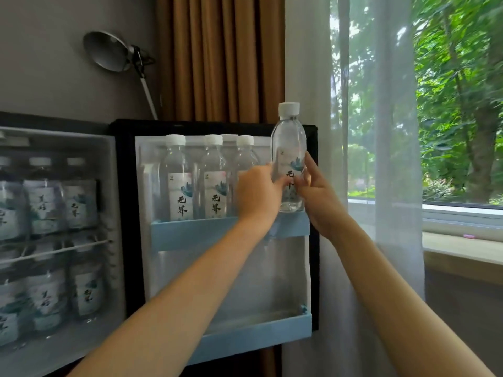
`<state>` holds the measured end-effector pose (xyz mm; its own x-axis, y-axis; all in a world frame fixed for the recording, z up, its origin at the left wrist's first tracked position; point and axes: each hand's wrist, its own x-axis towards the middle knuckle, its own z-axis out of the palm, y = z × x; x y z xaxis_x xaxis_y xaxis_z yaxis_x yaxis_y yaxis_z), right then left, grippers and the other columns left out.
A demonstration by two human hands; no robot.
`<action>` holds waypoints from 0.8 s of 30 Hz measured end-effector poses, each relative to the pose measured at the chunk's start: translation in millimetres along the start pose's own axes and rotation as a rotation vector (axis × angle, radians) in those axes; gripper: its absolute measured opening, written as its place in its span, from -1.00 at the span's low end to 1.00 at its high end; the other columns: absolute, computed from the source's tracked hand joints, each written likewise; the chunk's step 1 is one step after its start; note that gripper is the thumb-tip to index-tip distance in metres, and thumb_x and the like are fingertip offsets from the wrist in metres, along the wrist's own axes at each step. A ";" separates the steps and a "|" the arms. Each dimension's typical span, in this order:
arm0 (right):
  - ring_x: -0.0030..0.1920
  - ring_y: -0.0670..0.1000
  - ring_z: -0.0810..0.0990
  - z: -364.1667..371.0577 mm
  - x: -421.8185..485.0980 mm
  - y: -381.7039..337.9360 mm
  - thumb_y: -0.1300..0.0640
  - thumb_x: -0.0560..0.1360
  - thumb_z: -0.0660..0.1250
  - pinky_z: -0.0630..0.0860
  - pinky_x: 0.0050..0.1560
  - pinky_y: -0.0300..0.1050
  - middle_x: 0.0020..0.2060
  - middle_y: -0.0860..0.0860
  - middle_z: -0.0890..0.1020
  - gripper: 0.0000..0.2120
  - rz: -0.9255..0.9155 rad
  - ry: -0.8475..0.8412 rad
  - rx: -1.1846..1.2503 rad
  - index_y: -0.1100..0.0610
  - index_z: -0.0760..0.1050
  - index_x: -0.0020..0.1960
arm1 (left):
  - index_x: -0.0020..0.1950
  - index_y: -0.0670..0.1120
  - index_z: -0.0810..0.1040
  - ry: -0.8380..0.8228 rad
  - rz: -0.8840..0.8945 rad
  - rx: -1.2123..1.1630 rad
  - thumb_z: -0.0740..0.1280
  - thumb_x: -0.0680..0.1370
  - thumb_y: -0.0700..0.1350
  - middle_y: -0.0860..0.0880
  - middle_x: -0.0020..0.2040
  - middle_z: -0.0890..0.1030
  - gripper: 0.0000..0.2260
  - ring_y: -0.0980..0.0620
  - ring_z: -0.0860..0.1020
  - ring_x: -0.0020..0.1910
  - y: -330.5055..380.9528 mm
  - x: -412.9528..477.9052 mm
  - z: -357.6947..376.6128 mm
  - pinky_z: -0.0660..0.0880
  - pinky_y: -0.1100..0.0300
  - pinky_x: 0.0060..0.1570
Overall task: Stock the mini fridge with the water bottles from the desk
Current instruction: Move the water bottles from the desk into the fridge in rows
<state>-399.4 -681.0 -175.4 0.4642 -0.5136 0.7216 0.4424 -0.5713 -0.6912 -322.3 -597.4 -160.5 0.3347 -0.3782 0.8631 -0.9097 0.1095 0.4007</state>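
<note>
Task looks well along, judging by stock in view. The mini fridge [119,213] stands open. Left of the upper door shelf [190,231], the cabinet bottles [49,202] fill two tiers, though that part is blurred, so no count. On the shelf itself the door bottles [179,183] stand in a row w/ white caps up: three in front, and a fourth cap shows behind.

The held bottle [289,148] is over the right end of the upper door shelf, base just above the blue rail and not yet seated. The left hand [257,191] grips its lower body from the left, fingers curled round it. The right hand [318,194] holds it from the right, thumb on the label and one finger laid up the side. So both hands are closed on this one bottle.

Orientation: upright, cap on top, base down. Its long axis runs vertical, approx parallel to the door bottles, and the label faces the camera.

What's left: prob just lowering it straight down behind the rail into the gap right of the row. Below the upper door shelf, the lower door shelf [258,333] shows no bottle. The desk isn't in view, so how many remain there can't be told.
</note>
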 end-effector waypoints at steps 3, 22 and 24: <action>0.19 -0.04 0.54 2.5 4.2 4.4 0.33 0.60 0.07 0.50 0.21 -0.10 0.23 0.02 0.53 -0.54 0.032 0.020 -0.067 0.02 0.22 0.45 | -0.11 -0.16 0.59 -0.015 -0.034 0.077 0.36 0.51 -0.03 0.01 -0.31 0.51 -0.81 0.07 0.42 -0.32 -3.0 2.2 4.4 0.23 0.35 -0.46; 0.17 0.04 0.53 22.2 -9.0 22.4 0.06 0.51 0.32 0.37 0.05 -0.24 0.16 0.09 0.56 -0.54 0.054 0.374 -0.465 0.14 0.32 0.36 | 0.04 -0.19 0.63 -0.100 0.066 0.188 0.29 0.54 -0.22 -0.20 -0.12 0.66 -0.84 -0.17 0.58 -0.06 -26.0 -25.2 -3.0 0.39 0.16 -0.15; 0.08 0.04 0.55 23.9 -11.2 22.6 0.05 0.50 0.34 0.35 0.00 -0.22 0.11 0.08 0.58 -0.50 0.057 0.358 -0.567 0.15 0.30 0.37 | 0.23 -0.17 0.55 -0.132 0.054 0.155 0.25 0.55 -0.25 -0.22 -0.01 0.65 -0.74 -0.19 0.56 0.05 -23.4 -26.3 -0.9 0.45 0.02 0.03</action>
<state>-376.2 -672.8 -200.0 0.1485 -0.6773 0.7205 -0.0921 -0.7349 -0.6719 -309.6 -589.2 -192.3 0.2584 -0.4936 0.8304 -0.9558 -0.0059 0.2939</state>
